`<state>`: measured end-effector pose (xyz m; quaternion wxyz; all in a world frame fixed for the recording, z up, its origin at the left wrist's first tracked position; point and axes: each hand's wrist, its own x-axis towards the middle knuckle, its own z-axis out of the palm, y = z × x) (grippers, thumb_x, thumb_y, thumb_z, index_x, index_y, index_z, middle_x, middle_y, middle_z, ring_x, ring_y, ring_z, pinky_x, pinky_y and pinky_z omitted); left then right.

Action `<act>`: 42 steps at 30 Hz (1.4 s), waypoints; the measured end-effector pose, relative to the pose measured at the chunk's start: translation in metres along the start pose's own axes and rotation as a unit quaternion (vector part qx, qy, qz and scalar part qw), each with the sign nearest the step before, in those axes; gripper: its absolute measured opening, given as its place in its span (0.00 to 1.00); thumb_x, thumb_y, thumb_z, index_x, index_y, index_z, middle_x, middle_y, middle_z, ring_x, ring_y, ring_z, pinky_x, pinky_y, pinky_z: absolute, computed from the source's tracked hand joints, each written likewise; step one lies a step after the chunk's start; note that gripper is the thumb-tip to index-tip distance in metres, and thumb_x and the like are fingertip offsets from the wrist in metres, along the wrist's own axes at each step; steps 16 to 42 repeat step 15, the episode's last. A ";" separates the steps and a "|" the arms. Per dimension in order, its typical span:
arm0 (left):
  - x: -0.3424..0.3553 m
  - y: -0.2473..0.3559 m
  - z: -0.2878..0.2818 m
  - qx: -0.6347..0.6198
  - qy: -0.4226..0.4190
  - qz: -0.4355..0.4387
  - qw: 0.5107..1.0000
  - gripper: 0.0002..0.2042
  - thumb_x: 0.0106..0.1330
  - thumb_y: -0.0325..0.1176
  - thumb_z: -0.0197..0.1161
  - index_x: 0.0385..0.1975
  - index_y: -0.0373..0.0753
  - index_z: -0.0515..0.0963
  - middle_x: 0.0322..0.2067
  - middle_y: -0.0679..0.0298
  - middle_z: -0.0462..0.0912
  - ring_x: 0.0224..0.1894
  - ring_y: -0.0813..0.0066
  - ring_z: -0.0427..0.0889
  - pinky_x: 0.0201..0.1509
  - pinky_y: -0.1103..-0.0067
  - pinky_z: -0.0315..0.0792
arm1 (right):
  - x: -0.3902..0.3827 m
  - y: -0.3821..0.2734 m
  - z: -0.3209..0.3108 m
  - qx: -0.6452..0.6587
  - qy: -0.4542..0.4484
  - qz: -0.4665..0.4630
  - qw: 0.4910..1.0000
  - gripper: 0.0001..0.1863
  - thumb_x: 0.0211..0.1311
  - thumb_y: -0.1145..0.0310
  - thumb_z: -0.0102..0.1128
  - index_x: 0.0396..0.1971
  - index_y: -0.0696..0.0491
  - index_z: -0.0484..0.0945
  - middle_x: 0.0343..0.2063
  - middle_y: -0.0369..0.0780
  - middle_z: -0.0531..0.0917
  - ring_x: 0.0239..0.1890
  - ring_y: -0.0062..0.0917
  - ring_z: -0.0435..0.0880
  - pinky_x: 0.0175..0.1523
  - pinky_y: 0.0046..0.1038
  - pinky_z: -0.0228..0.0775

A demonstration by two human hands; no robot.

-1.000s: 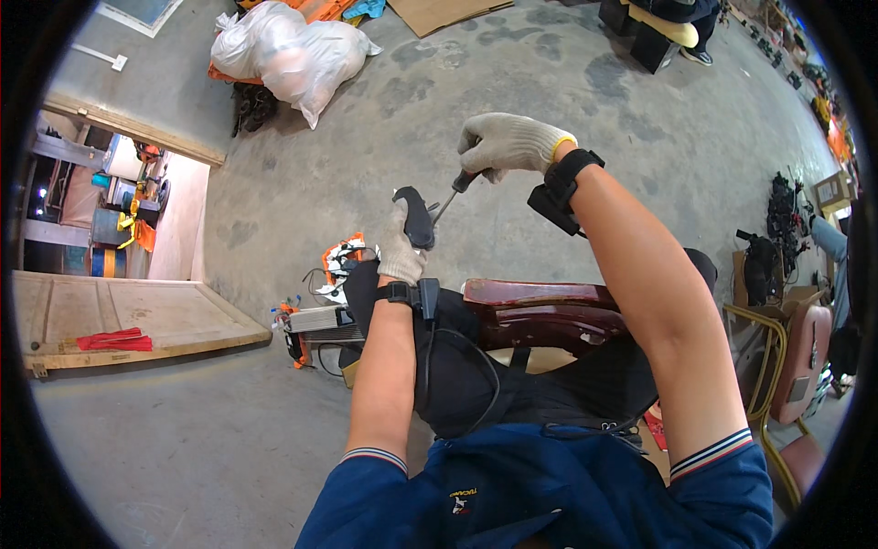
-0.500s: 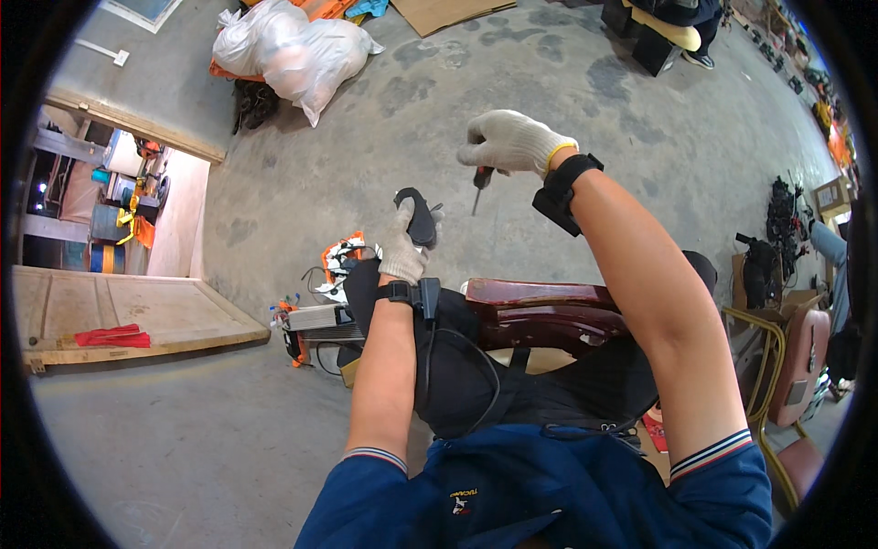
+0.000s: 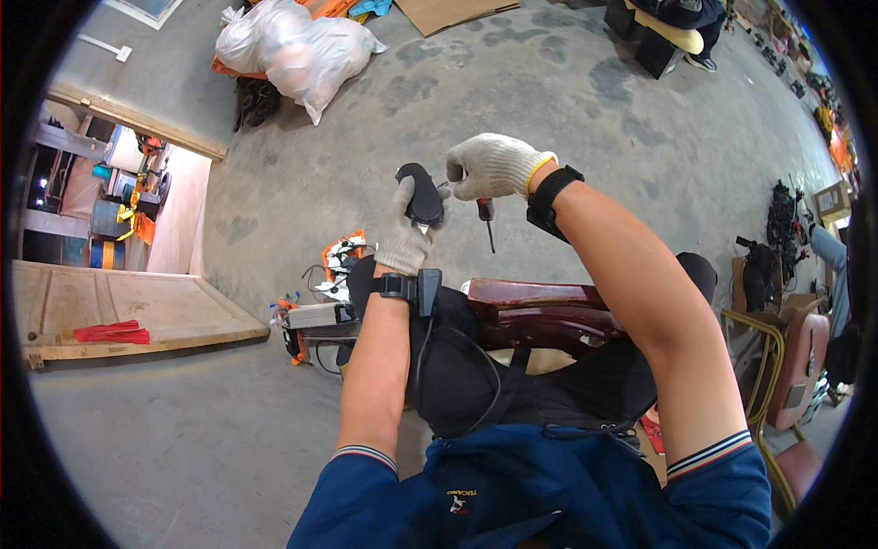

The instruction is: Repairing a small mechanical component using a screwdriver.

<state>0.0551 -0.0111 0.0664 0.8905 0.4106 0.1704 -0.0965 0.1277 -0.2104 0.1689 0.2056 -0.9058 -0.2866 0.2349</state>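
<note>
In a white knitted glove, my left hand [image 3: 402, 240] is closed around a small black oblong object [image 3: 422, 194]; its exact kind is unclear. My right hand [image 3: 494, 166], gloved too, grips a screwdriver [image 3: 487, 216] with a red and black handle, its thin shaft pointing down. The thumb and forefinger of that hand curl together close to the black object's right side. Whether something small sits between those fingertips I cannot make out. Below both hands, a dark red glossy wooden piece [image 3: 540, 316] lies across in front of my lap.
An orange and white item with cables [image 3: 343, 261] and a grey metal-bodied thing [image 3: 315, 316] are beside my left knee. A wooden door panel [image 3: 137, 306] stands left. White plastic bags [image 3: 306, 55] lie far ahead. A yellow-framed chair [image 3: 768, 375] is at right, near another person's leg.
My right hand has moved down and left, toward the black object. The left hand has risen slightly and turned, so the object shows its broad face more.
</note>
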 end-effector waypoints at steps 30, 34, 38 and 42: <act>0.002 0.009 0.011 -0.040 -0.042 0.014 0.998 0.18 0.73 0.41 0.60 0.56 0.38 0.74 0.50 0.57 0.84 0.49 0.63 0.85 0.51 0.65 0.82 | 0.005 -0.003 0.011 -0.018 0.016 -0.036 0.999 0.15 0.57 0.63 0.67 0.45 0.49 0.84 0.39 0.44 0.88 0.43 0.40 0.86 0.49 0.37 0.77; 0.002 0.009 0.011 -0.040 -0.042 0.014 0.998 0.18 0.73 0.41 0.60 0.56 0.38 0.74 0.50 0.57 0.84 0.49 0.63 0.85 0.51 0.65 0.82 | 0.005 -0.003 0.011 -0.018 0.016 -0.036 0.999 0.15 0.57 0.63 0.67 0.45 0.49 0.84 0.39 0.44 0.88 0.43 0.40 0.86 0.49 0.37 0.77; 0.002 0.009 0.011 -0.040 -0.042 0.014 0.998 0.18 0.73 0.41 0.60 0.56 0.38 0.74 0.50 0.57 0.84 0.49 0.63 0.85 0.51 0.65 0.82 | 0.005 -0.003 0.011 -0.018 0.016 -0.036 0.999 0.15 0.57 0.63 0.67 0.45 0.49 0.84 0.39 0.44 0.88 0.43 0.40 0.86 0.49 0.37 0.77; 0.002 0.009 0.011 -0.040 -0.042 0.014 0.998 0.18 0.73 0.41 0.60 0.56 0.38 0.74 0.50 0.57 0.84 0.49 0.63 0.85 0.51 0.65 0.82 | 0.005 -0.003 0.011 -0.018 0.016 -0.036 0.999 0.15 0.57 0.63 0.67 0.45 0.49 0.84 0.39 0.44 0.88 0.43 0.40 0.86 0.49 0.37 0.77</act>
